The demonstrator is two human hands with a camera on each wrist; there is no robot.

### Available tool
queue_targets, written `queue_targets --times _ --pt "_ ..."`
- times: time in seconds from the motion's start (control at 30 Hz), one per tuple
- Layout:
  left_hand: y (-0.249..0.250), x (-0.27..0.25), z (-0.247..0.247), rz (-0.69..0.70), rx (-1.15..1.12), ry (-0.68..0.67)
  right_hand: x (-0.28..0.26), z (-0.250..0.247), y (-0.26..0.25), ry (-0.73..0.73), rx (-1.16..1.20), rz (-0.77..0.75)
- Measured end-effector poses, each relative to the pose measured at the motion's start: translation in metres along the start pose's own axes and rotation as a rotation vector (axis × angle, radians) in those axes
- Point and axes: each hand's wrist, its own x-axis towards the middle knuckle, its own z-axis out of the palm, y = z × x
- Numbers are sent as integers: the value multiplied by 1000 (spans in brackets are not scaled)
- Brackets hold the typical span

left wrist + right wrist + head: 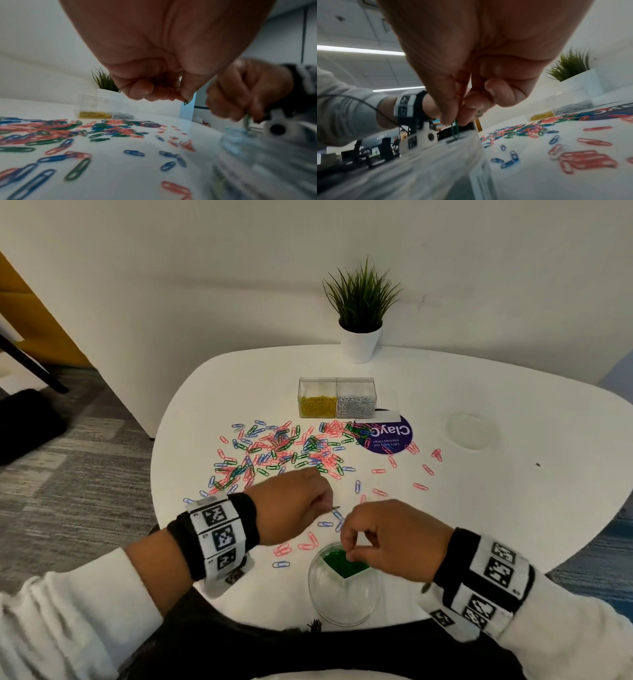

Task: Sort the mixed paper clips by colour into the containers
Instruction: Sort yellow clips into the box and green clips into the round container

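Right hand (387, 537) fingers (448, 108) pinch green clip (455, 129) over clear cup (344, 594) at near tabletop (479, 508) edge; left hand (291, 508) fingers (187, 90) pinch another green clip (186, 101).

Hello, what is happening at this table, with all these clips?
A person is sorting paper clips by colour. The right hand pinches green clips over a clear container that already holds green ones. The left hand pinches another green clip. Yellow and silver clips fill two boxes; a mixed pile of red, blue and green remains.
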Motion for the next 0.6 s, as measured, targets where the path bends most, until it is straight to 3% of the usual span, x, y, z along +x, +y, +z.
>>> queue_targets --times 0.17,0.33,0.47,0.53,0.6 --pt "22 -24 12 128 -39 -28 4 -9 23 109 52 61" --pt "24 -18 26 189 69 -64 50 -20 59 222 -72 180" --pt "16 -17 14 125 -103 -98 99 -20 70 161 -189 226" --pt "2 -18 5 42 -186 -50 116 -21 71 157 -226 238" --pt "-20 -18 -3 -94 -103 2 128 -24 71 182 -250 219"
